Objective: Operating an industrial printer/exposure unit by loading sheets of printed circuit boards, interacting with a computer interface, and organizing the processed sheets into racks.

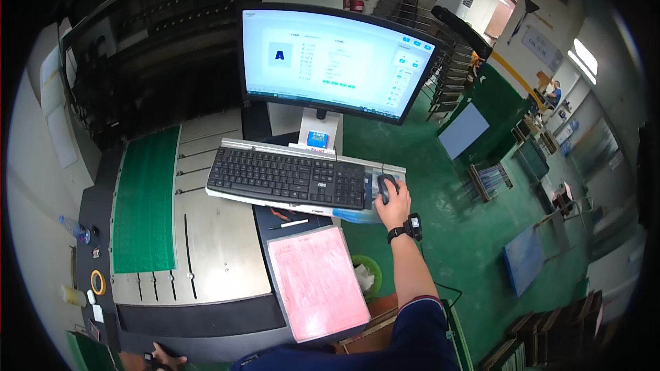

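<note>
My right hand [393, 205] rests on a dark computer mouse [386, 187] at the right end of a grey shelf, fingers curled over it. A black band with a small device is on that wrist. A black keyboard [287, 176] lies just left of the mouse. Above it a monitor [335, 62] shows a pale screen. My left hand [165, 358] is low at the bottom edge, resting on the dark front rim of the machine table, only partly in view.
A green sheet [146, 199] lies on the metal machine table [220, 233]. A pink paper in a sleeve [317, 282] sits below the keyboard, a pen [289, 223] above it. A green bin [368, 275] stands on the green floor. Racks stand at right.
</note>
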The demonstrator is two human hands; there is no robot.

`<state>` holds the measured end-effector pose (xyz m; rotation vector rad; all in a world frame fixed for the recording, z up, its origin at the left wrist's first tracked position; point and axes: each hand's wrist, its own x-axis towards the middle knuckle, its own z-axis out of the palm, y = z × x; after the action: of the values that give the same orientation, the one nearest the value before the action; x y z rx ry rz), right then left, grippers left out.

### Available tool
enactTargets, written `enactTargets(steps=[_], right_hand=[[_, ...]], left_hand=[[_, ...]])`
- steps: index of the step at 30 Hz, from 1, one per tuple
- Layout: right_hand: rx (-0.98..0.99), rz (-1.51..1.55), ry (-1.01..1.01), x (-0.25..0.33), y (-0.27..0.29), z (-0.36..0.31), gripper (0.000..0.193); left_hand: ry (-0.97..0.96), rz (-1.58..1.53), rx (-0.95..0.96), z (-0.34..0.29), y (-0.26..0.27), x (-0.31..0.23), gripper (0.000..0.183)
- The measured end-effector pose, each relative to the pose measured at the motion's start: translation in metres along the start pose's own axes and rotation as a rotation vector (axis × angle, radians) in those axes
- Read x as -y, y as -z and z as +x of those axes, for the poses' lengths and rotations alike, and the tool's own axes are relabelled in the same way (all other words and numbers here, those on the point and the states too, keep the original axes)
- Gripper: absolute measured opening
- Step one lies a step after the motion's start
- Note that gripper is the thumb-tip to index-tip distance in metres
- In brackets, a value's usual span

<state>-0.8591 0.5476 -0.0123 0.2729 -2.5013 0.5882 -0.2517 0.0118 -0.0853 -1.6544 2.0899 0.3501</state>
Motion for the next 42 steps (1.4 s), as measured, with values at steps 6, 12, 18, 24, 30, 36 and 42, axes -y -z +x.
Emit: enactTargets(steps=[6,12,18,24,30,36,42], right_hand=[[-0.016,-0.028,-0.054,0.000,-0.005,-0.003,0.044],[-0.032,-0.055,-0.038,0.000,-0.003,-0.003,0.044],[-0.014,-0.072,-0.030,0.002,-0.003,-0.003,0.044],[-0.007,-0.076,-0.022,-0.001,-0.004,-0.003,0.045],[-0.007,-0.061,-0.008,-0.001,-0.003,-0.005,0.044],[0.010,-0.052,0.037,0.000,-0.003,-0.004,0.043],[0.002,-0.068,0.029,-0.005,0.004,-0.001,0.044]], left_hand=[[-0.127,-0.065,0.073,-0.008,0.012,-0.001,0.124],[-0.055,0.192,-0.024,0.016,-0.012,0.016,0.138],[-0.192,-0.044,-0.004,0.020,-0.016,0.029,0.140],[-0.084,0.029,-0.007,0.006,-0.007,0.016,0.139],[-0.011,0.103,0.046,-0.020,0.018,-0.013,0.138],[0.017,0.130,0.044,-0.014,0.010,-0.010,0.139],[0.025,0.146,0.023,-0.004,-0.005,-0.008,0.142]])
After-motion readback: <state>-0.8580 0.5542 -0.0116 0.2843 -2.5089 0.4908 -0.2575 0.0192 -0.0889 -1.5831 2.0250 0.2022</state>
